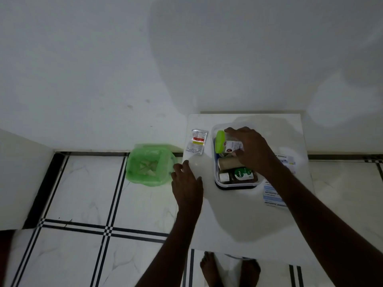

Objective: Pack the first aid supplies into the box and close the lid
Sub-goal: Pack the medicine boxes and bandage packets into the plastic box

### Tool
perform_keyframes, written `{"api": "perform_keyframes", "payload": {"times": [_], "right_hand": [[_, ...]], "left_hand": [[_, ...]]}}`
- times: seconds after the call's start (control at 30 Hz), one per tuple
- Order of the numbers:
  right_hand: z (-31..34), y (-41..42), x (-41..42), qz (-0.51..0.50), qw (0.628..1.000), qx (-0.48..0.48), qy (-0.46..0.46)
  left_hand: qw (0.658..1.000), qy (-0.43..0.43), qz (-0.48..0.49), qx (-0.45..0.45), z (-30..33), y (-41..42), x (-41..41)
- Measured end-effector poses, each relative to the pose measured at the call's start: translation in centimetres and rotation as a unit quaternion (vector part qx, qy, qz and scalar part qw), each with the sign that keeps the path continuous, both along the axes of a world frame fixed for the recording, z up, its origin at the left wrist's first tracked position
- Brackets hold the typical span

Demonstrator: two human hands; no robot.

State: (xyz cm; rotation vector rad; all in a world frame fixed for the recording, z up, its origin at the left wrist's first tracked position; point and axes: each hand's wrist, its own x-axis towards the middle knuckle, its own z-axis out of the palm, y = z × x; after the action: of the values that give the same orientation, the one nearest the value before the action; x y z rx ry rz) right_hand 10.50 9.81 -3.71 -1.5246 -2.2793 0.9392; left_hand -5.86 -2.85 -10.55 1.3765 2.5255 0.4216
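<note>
A clear plastic box (236,185) stands on a small white table (238,220). Inside it lie a brown Dettol bottle (238,175), a tan bandage roll (228,163) and a white bottle with a green cap (220,141). My right hand (250,150) reaches into the box and grips that white bottle. My left hand (186,183) rests flat on the table's left edge, holding nothing. A foil tablet strip (196,142) lies left of the box. Antiseptic bandage packets (273,195) lie right of the box, partly hidden by my right arm.
A green-lined waste bin (150,164) stands on the tiled floor just left of the table. A white wall rises behind the table. My bare feet (230,268) show below the table's near edge.
</note>
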Motion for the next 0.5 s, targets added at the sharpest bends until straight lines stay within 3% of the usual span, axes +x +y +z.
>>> {"api": "perform_keyframes", "payload": {"times": [0.2,0.3,0.4,0.5], "right_hand": [[0.3,-0.1,0.3,0.012,0.999,-0.003,-0.049],[0.5,-0.4,-0.4,0.01,0.999,0.006,-0.043],[0.4,-0.6,-0.2,-0.01,1.0,-0.006,-0.022],[0.7,-0.4,0.8,-0.055,0.998,0.011,0.029]], "left_hand": [[0.995,-0.073,0.041,0.06,0.8,0.5,0.0],[0.982,-0.108,0.083,0.132,2.4,1.1,-0.4],[0.946,-0.169,0.135,0.243,5.3,2.0,-0.1],[0.907,-0.273,0.113,0.301,8.9,3.4,2.0]]}}
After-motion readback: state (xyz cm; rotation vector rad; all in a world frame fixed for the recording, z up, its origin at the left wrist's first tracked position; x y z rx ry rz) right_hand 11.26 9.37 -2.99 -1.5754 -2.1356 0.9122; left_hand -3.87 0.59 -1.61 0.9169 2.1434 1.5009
